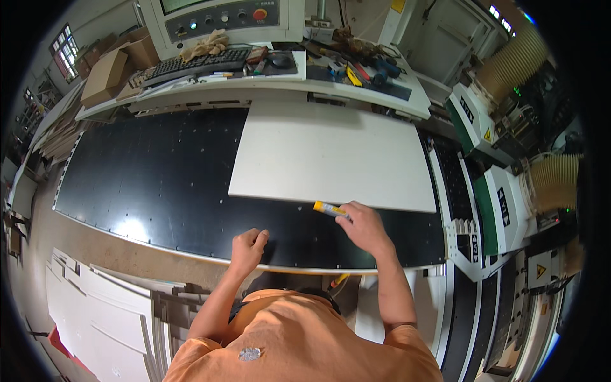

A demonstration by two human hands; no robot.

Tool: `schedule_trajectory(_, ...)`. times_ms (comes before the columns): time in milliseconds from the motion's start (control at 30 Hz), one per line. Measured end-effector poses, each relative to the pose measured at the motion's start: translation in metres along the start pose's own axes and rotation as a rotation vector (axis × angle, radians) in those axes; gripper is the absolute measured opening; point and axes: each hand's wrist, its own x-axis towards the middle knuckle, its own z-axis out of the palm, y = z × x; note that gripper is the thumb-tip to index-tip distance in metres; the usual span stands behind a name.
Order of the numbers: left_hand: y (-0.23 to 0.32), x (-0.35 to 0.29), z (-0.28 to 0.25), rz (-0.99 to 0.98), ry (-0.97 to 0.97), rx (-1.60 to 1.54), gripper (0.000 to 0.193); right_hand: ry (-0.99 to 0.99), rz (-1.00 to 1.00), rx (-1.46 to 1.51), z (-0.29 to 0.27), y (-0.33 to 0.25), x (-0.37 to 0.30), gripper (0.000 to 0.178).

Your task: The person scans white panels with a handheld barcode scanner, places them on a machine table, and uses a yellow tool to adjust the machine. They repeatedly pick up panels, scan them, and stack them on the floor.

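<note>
My right hand (pixel 364 228) is closed round a slim tube (pixel 330 209) with a yellow end and a yellow and pale body, kind not clear. Its yellow end points left, just off the near edge of a white panel (pixel 331 153). That panel lies flat on the black machine bed (pixel 159 172), toward its far right. My left hand (pixel 249 248) is curled into a fist over the bed's near edge, thumb uppermost. Whatever it may hold is hidden by the fingers.
Behind the bed are a control panel (pixel 223 22) with a red button, a keyboard (pixel 197 63), gloves (pixel 207 46) and scattered tools. Machine heads with ribbed hoses (pixel 554 181) stand at right. White boards (pixel 102 318) are stacked at lower left, cardboard boxes (pixel 105 76) at far left.
</note>
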Motion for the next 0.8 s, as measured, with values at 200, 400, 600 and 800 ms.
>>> schedule_trajectory(200,0.001,0.104,-0.014,0.031,0.085,0.006,0.038,0.235,0.194,-0.196,-0.034,0.074,0.175,0.029)
schedule_trajectory(400,-0.003,0.136,0.013,-0.046,-0.035,0.000,0.039,0.386,0.259,-0.270,-0.025,0.110,0.369,0.028)
schedule_trajectory(600,-0.007,0.141,0.035,-0.031,-0.131,0.038,0.035,0.398,0.302,-0.333,0.008,0.121,0.464,0.028)
schedule_trajectory(800,0.006,0.158,0.033,0.080,-0.148,0.090,0.032,0.496,0.127,-0.277,0.005,0.125,0.439,0.033)
